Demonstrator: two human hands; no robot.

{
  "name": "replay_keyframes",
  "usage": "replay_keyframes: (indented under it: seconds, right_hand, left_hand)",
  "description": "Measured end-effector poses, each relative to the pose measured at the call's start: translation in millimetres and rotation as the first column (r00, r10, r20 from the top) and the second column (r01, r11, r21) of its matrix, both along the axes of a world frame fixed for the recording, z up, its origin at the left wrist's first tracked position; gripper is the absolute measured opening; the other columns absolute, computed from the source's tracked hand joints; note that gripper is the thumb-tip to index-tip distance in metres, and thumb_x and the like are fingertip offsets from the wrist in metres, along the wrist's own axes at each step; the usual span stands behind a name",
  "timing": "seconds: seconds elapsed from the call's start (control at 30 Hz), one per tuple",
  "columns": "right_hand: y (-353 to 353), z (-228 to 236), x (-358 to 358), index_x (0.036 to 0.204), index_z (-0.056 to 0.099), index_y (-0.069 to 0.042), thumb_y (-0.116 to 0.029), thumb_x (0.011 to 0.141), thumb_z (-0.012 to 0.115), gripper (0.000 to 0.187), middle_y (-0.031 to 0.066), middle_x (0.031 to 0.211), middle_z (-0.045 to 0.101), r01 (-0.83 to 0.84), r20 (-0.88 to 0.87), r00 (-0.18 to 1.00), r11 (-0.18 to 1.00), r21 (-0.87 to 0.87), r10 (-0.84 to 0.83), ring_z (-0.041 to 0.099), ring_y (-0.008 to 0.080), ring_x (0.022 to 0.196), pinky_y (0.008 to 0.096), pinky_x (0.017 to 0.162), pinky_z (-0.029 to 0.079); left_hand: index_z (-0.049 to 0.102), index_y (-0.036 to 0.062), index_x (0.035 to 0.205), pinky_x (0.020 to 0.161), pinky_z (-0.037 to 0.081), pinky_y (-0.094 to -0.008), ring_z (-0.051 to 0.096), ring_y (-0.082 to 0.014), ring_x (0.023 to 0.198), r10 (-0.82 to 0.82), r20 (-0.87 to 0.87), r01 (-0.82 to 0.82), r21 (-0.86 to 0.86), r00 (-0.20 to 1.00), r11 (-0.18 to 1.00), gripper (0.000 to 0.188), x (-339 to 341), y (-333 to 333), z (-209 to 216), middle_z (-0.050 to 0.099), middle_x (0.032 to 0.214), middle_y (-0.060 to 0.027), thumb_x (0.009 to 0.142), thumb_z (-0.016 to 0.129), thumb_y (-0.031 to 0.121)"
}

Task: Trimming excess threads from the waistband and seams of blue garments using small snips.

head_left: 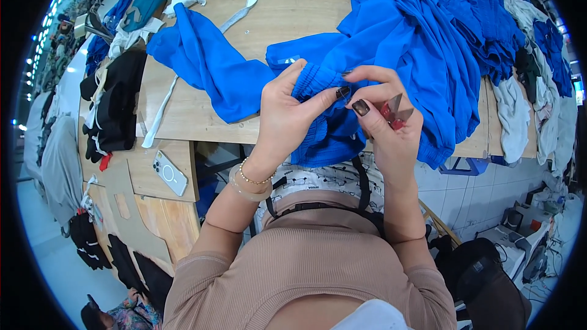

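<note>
Bunching between left hand (282,111) pinching it and right hand (396,142) clasping snips (395,107): blue garment (321,137)

Most of the left hand's (290,107) fingers disappear behind the gathered edge of the blue garment (324,140). In the right hand (391,113), the thread snips (394,104) are largely covered by the palm and fingers, leaving the blades and bits of red handle exposed. Whatever lies between the two hands' fingertips is too small to tell. The garment hides part of the patterned cloth (318,180) on the lap. The top edge cuts off the blue garment pile (428,30); the lower edge crops the white cloth (373,316) and a co-worker (131,313). Clutter at the far left blurs together.
</note>
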State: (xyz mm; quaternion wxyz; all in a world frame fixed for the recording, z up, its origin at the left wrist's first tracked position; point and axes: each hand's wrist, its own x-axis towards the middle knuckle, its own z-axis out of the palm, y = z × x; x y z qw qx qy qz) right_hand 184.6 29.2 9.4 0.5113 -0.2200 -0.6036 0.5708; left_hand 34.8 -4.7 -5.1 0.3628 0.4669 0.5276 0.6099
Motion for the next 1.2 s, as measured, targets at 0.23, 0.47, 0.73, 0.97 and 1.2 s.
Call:
replay_keyframes:
  seconds: [0.23, 0.47, 0.73, 0.97, 1.2]
  right_hand:
    - [0.4, -7.2, -8.1, 0.089, 0.056, 0.002, -0.007, 0.09, 0.054, 0.009, 0.0082, 0.089, 0.053, 0.124, -0.012, 0.992, 0.992, -0.012, -0.124, 0.039, 0.0034, 0.052, 0.0171, 0.046, 0.028]
    - [0.1, -11.6, 0.0, 0.107, 0.059, -0.002, -0.003, 0.073, 0.073, 0.037, 0.002, 0.088, 0.047, 0.244, 0.288, 0.879, 0.878, 0.412, -0.38, 0.039, 0.007, 0.064, 0.0196, 0.052, 0.032]
    - [9.6, -20.9, -7.6, 0.096, 0.067, -0.002, 0.007, 0.061, 0.068, 0.036, 0.008, 0.076, 0.06, 0.207, 0.244, 0.858, 0.74, 0.64, -0.452, 0.06, 0.0179, 0.061, 0.0256, 0.051, 0.046]
    - [12.4, -7.6, -0.1, 0.083, 0.06, 0.001, 0.001, 0.081, 0.064, 0.005, 0.0059, 0.079, 0.058, 0.191, 0.234, 0.914, 0.859, 0.475, -0.332, 0.049, 0.0103, 0.064, 0.0186, 0.056, 0.036]
    - [1.2, -1.0, -10.6, 0.086, 0.059, 0.004, -0.004, 0.089, 0.057, 0.009, 0.01, 0.087, 0.063, -0.021, -0.134, 0.991, 0.976, -0.217, -0.009, 0.039, 0.0016, 0.049, 0.0164, 0.043, 0.029]
  left_hand:
    - [0.064, -0.0045, 0.089, 0.063, 0.045, -0.0222, 0.056, -0.007, 0.072, 0.0, -0.057, -0.001, -0.008, 0.998, 1.0, 0.019, -2.6, -1.8, -2.1, 0.061, 0.081, -0.0038, 0.075, 0.071, 0.004]
    - [0.064, -0.0047, 0.093, 0.062, 0.047, -0.0192, 0.059, -0.0054, 0.071, -0.039, 0.087, 0.041, -0.024, 0.995, 0.999, 0.017, -2.0, -4.4, 7.1, 0.066, 0.084, -0.0032, 0.078, 0.069, 0.002]
    - [0.064, -0.0044, 0.097, 0.065, 0.049, -0.019, 0.06, -0.0057, 0.075, -0.123, 0.194, 0.137, -0.06, 0.973, 0.989, 0.02, -4.9, -1.7, 3.0, 0.068, 0.086, -0.0067, 0.078, 0.069, 0.001]
    - [0.063, -0.0057, 0.099, 0.066, 0.049, -0.0193, 0.06, -0.0061, 0.075, -0.116, 0.161, 0.129, -0.069, 0.98, 0.989, 0.022, -5.1, -3.8, 2.2, 0.067, 0.086, -0.0061, 0.078, 0.069, 0.002]
    - [0.063, -0.0074, 0.094, 0.067, 0.048, -0.0207, 0.059, -0.0074, 0.073, -0.069, 0.072, 0.076, -0.096, 0.995, 0.992, 0.022, -3.8, -1.7, -3.3, 0.066, 0.084, -0.0065, 0.076, 0.07, 0.003]
